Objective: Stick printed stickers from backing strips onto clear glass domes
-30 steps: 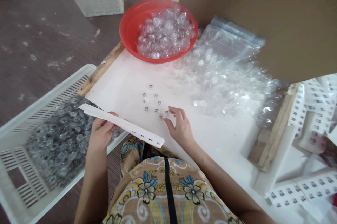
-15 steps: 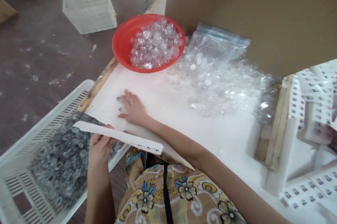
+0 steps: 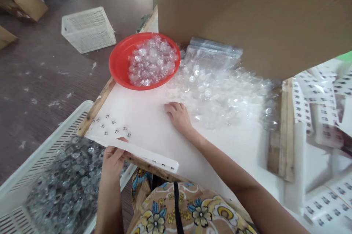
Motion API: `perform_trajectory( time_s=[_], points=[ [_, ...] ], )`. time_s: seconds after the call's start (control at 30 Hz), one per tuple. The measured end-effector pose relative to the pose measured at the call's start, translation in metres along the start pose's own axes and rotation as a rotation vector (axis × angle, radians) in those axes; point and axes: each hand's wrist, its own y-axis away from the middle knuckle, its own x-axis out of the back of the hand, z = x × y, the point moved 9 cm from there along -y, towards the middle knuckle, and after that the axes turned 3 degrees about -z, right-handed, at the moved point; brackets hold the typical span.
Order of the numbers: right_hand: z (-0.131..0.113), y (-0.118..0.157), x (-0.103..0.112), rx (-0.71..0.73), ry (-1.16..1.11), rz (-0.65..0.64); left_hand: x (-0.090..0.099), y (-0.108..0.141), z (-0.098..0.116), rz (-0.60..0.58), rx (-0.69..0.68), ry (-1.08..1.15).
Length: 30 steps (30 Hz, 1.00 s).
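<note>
My left hand (image 3: 114,157) is closed on a long, folded white sticker sheet (image 3: 143,152) with small dark prints along its edge, held over the table's front edge. On the white tabletop, my right hand (image 3: 179,116) rests palm down with its fingers loosely bent and nothing visible in them. Just beyond it spreads a heap of clear plastic pieces (image 3: 220,96). Several small stickers with dark prints (image 3: 116,131) lie scattered at the table's left corner. A red basin (image 3: 118,63) at the table's far left holds more clear, rounded plastic pieces (image 3: 154,56).
A white crate (image 3: 90,107) full of clear pieces with dark bits stands below the table's left edge. Behind the heap are zip bags (image 3: 214,50) and a big cardboard box (image 3: 247,14). Sticker sheets (image 3: 330,201) lie right, past a wooden strip (image 3: 287,127). Another crate (image 3: 88,30) sits on the floor.
My right hand has moved right, from the scattered stickers to the near edge of the clear pieces. The stickers are now uncovered. My left hand still holds the sheet, and the view has shifted slightly.
</note>
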Motion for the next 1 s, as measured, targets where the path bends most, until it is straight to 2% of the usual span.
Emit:
perform_trajectory(
  time_s=[0.13,0.23,0.3,0.47,0.6,0.73,0.87,1.0],
  points=[
    [0.009,-0.006,0.009,-0.001,-0.222,-0.031,-0.018,-0.003,-0.001,-0.025,0.002,-0.01],
    [0.016,-0.007,0.012,-0.102,-0.427,-0.082,-0.027,-0.003,-0.008,-0.042,0.038,-0.006],
    [0.017,-0.006,0.009,-0.15,-0.465,-0.141,-0.032,-0.003,-0.012,-0.044,0.062,-0.003],
    [0.01,-0.014,0.008,-0.109,-0.335,-0.179,-0.05,-0.004,-0.018,-0.071,0.09,0.012],
    [0.019,-0.02,0.014,-0.13,-0.298,-0.147,-0.057,-0.005,-0.02,-0.112,0.099,-0.005],
    [0.025,-0.007,0.012,-0.115,-0.335,-0.13,-0.057,-0.004,-0.022,-0.127,0.112,-0.009],
    [0.015,0.012,0.006,0.016,-0.297,-0.139,-0.06,-0.004,-0.023,-0.131,0.127,0.023],
    [0.007,0.02,0.006,0.062,-0.207,-0.129,-0.061,-0.003,-0.025,-0.132,0.142,0.028]
  ],
)
